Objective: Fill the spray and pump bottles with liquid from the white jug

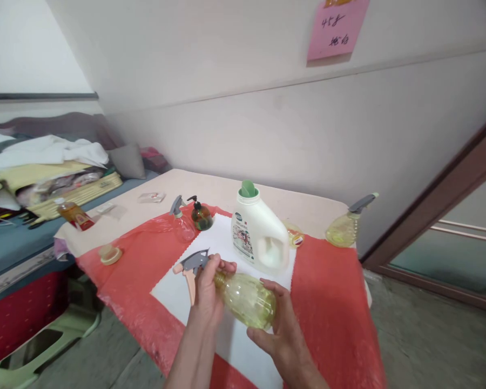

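Note:
A clear yellow spray bottle (249, 300) lies tilted on its side in the air between my hands. My left hand (210, 292) is closed round its neck, just below the grey and peach trigger head (192, 267). At the base, my right hand (283, 329) grips the bottle with thumb and fingers on opposite sides. Beyond my hands a white detergent jug (257, 232) stands upright on a white cloth (174, 292), its mouth topped by a green cap (248, 188).
Red plastic sheeting (328, 302) covers the table's front. Behind are a pink spray bottle (182, 224), a brown pump bottle (201, 216) and another yellow spray bottle (343, 229). A round lid (110, 254) lies left, near an amber bottle (73, 213). A green stool (44, 346) stands at lower left.

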`<state>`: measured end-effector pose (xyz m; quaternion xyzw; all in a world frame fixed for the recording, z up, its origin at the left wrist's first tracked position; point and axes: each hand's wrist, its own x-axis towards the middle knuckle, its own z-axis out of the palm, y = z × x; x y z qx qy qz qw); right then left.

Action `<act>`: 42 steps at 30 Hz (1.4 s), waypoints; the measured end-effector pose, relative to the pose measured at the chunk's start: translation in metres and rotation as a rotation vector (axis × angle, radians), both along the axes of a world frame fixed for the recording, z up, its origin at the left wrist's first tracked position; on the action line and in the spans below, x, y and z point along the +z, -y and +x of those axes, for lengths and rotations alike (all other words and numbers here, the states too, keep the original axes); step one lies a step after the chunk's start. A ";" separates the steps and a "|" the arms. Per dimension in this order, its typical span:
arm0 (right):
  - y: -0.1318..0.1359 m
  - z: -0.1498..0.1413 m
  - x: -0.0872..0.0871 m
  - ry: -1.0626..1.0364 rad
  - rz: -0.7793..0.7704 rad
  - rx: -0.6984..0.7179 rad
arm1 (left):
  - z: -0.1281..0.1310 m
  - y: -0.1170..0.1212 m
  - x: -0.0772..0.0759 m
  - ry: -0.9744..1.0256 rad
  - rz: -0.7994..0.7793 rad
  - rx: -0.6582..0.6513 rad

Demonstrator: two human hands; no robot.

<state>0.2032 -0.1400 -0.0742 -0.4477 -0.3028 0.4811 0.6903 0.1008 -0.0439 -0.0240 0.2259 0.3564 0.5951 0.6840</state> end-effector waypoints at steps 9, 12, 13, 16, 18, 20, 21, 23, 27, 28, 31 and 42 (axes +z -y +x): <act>0.001 0.007 0.011 -0.508 -0.260 0.187 | -0.037 -0.025 0.011 0.185 -0.050 0.230; 0.000 0.008 0.006 -0.592 -0.350 0.125 | -0.065 -0.038 0.012 0.229 -0.090 0.426; -0.001 0.009 0.004 -0.631 -0.372 0.093 | -0.072 -0.040 0.012 0.232 -0.098 0.462; -0.001 0.011 0.003 -0.696 -0.352 0.044 | -0.080 -0.042 0.012 0.249 -0.114 0.490; 0.000 0.013 0.010 -0.658 -0.286 0.051 | -0.077 -0.041 0.012 0.270 -0.129 0.463; 0.003 0.015 0.022 -0.571 -0.227 0.049 | -0.070 -0.039 0.012 0.286 -0.143 0.421; 0.004 0.017 0.029 -0.518 -0.194 0.036 | -0.067 -0.038 0.012 0.287 -0.149 0.402; 0.004 0.022 0.048 -0.401 -0.116 -0.016 | -0.064 -0.038 0.012 0.291 -0.161 0.375; -0.010 0.040 0.091 -0.121 0.013 -0.112 | -0.065 -0.039 0.007 0.315 -0.178 0.340; -0.017 0.047 0.102 -0.050 0.017 -0.145 | -0.066 -0.040 0.006 0.321 -0.181 0.333; -0.042 0.067 0.136 0.238 0.028 -0.269 | -0.066 -0.040 0.005 0.326 -0.192 0.319; -0.101 0.103 0.194 1.150 -0.080 -0.291 | -0.065 -0.041 0.006 0.361 -0.209 0.299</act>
